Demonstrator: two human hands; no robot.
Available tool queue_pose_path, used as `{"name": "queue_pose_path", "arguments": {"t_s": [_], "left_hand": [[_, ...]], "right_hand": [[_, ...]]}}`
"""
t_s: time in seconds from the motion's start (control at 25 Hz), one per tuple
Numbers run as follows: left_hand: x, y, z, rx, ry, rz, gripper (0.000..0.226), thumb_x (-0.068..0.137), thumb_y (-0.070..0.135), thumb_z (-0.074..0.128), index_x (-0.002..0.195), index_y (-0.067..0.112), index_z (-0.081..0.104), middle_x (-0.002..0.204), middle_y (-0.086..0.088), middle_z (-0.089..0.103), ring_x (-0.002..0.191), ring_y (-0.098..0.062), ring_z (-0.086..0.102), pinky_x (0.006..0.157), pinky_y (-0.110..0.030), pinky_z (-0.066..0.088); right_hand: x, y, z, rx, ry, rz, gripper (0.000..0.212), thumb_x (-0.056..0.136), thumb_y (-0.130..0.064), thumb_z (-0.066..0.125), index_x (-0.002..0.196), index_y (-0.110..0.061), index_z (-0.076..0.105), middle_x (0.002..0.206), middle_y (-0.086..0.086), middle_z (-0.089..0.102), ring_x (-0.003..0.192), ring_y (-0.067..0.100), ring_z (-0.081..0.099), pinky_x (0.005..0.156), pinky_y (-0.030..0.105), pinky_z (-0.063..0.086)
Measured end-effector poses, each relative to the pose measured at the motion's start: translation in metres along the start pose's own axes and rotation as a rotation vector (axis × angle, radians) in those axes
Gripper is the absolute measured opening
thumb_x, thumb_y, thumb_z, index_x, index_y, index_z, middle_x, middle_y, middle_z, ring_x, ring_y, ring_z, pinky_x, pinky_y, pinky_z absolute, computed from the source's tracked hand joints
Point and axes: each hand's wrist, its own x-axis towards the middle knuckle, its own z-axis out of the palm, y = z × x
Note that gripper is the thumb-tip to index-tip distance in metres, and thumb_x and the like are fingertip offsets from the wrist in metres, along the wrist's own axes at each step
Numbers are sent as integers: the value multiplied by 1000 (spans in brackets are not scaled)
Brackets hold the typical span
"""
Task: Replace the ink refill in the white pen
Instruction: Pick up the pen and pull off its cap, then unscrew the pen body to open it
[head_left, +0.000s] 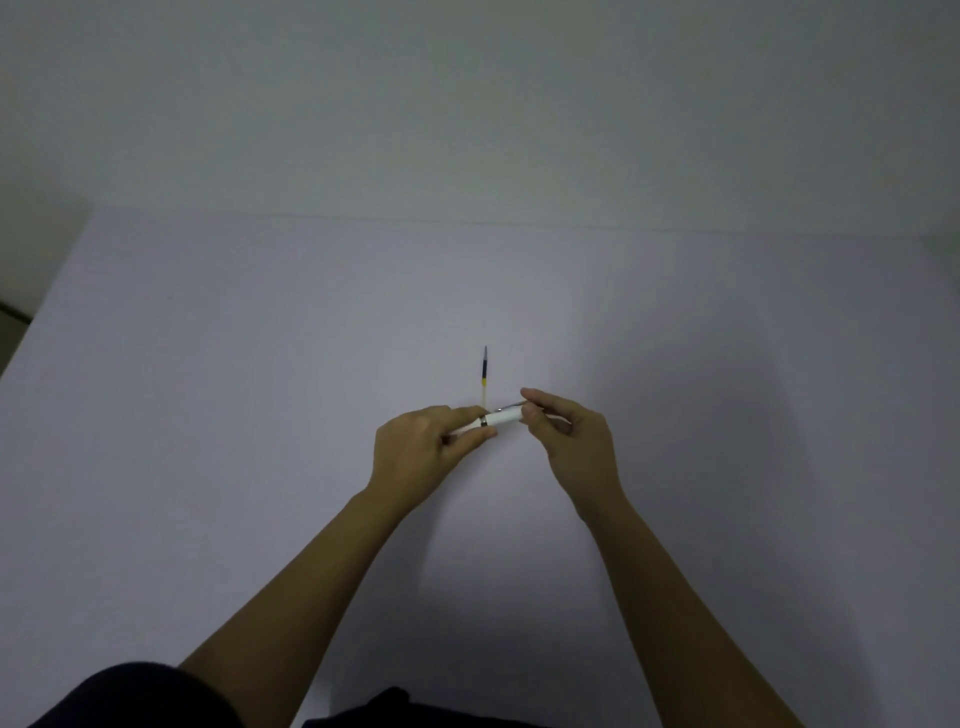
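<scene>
I hold the white pen (503, 417) level between both hands just above the table. My left hand (426, 452) grips its left part beside a metal ring, and my right hand (566, 441) pinches its right end, where a metal clip shows. Most of the pen is hidden by my fingers. A thin ink refill (484, 375), dark blue at the far end and pale yellow nearer me, lies on the table just beyond my left fingers, pointing away from me.
The pale table (260, 415) spreads wide around my hands, with its far edge against a plain wall (467, 104). Its left edge runs diagonally at the left of the view. My dark clothing (140, 696) fills the bottom edge.
</scene>
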Motion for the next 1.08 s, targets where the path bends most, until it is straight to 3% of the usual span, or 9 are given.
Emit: {"name": "queue_pose_path", "arguments": {"t_s": [0.08,0.16,0.32,0.48,0.6,0.72,0.84,0.96,1.08], "left_hand": [[0,-6,1,-14,-78,-61,35,81,52,60,111,34,64,66,9,59,59,-8,50,52,-24,39],[-2,-14,1,-70,-134,-110,37,85,40,61,119,26,59,73,9,58,61,-8,50,57,-23,40],[-2,-16,1,-266,-107,-191,5,88,20,56,89,20,51,62,1,55,47,-7,43,46,-15,33],[1,-7,3,-267,-5,-176,7,84,13,58,85,19,58,78,1,59,64,-8,51,56,-16,39],[1,-4,4,-282,44,-160,10,83,10,60,89,17,62,84,0,58,71,-15,55,62,-26,46],[0,-4,3,-308,53,-166,11,84,11,60,91,18,63,85,2,57,71,-17,58,62,-31,49],[0,-3,0,-322,64,-162,12,84,10,60,93,17,64,84,7,56,71,-16,58,62,-26,49],[0,-2,-9,-320,60,-131,15,86,13,60,99,18,65,82,10,59,70,-12,58,61,-12,45],[1,1,-22,-340,-19,-65,20,89,19,60,107,23,65,78,14,64,67,-10,59,60,-9,43]], "right_hand": [[7,10,-5,28,83,38,22,85,-23,64,86,-44,69,82,14,73,67,23,56,63,32,48],[16,24,-15,29,150,85,18,85,-22,65,90,-39,69,81,4,70,72,13,57,63,21,45],[29,53,-20,-194,115,149,18,81,-17,69,98,-12,65,81,1,63,68,9,58,56,0,40],[39,66,-17,-314,100,145,13,79,-11,71,87,-3,66,77,7,62,72,18,57,54,0,38],[44,70,-16,-417,101,109,14,80,-10,70,90,0,67,88,18,69,79,25,62,57,10,39],[42,70,-12,-467,90,94,18,82,-11,68,96,1,67,96,21,68,87,29,64,72,22,42],[39,62,-15,-537,96,53,26,86,-15,64,107,1,63,107,22,62,93,31,62,82,31,46],[36,35,-19,-493,116,-69,21,90,-16,58,106,-4,64,104,18,64,88,25,63,78,19,43],[31,-6,-21,-375,11,-193,17,91,-20,55,99,-13,68,87,2,68,80,16,65,69,10,43]]}}
